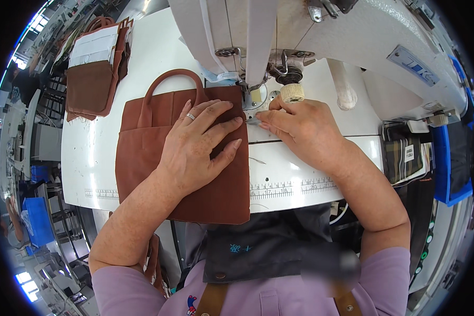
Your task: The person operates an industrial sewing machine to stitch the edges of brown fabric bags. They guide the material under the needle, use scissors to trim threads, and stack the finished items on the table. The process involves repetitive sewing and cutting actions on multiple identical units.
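Note:
A reddish-brown leather bag panel (142, 181) with a looped handle lies flat on the white sewing table, its right edge beside the needle area of the sewing machine (326, 31). My left hand (200, 137), a ring on one finger, rests on the panel with its fingers spread toward that edge. Just right of the edge, my right hand (300, 126) is closed in a pinch on a small pointed metal tool (253, 120). Its tip points left at the leather. My fingers cover most of the tool, so its exact kind is hidden.
At the back left of the table lies a stack of brown bag pieces (89, 84). A ruler strip (295, 188) runs along the front edge. Dark fabric pieces (405, 152) hang at the right, near a blue bin (447, 195). A cream knob (292, 93) stands close above my right hand.

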{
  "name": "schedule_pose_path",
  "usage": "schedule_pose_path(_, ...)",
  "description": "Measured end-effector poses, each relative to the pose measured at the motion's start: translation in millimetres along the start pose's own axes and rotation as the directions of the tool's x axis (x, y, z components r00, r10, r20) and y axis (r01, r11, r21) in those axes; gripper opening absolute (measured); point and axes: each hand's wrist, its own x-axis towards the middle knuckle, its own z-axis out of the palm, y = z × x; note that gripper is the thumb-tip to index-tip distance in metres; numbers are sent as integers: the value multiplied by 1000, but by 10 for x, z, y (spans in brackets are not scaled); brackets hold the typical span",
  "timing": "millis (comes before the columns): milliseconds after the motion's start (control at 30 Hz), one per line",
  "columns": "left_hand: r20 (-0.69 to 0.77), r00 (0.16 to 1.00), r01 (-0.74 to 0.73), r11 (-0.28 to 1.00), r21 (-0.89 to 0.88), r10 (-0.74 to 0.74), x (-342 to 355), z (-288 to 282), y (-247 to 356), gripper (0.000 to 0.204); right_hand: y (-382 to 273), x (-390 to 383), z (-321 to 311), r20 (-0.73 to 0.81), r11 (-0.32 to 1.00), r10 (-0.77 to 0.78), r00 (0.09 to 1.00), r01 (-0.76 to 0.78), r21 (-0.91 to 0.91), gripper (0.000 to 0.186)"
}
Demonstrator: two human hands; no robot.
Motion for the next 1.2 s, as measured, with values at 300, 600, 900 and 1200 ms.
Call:
schedule_pose_path(300,-34,999,-23,999,29,24,109,28,-53,31,0,44,19,-14,994,30,999,-32,-106,15)
schedule_pose_path(600,-60,998,8,1000,-13,-9,288,74,-161,31,127,136,110,-76,990,60,995,-69,-119,16)
schedule_pose_path(900,-57,998,15,1000,-17,-16,339,80,-223,30,176,178,168,-199,984,1,980,-37,-176,13)
schedule_pose_path(1200,-51,999,13,999,-34,-14,375,88,-260,30,199,185,209,-223,987,43,974,-76,-140,11)
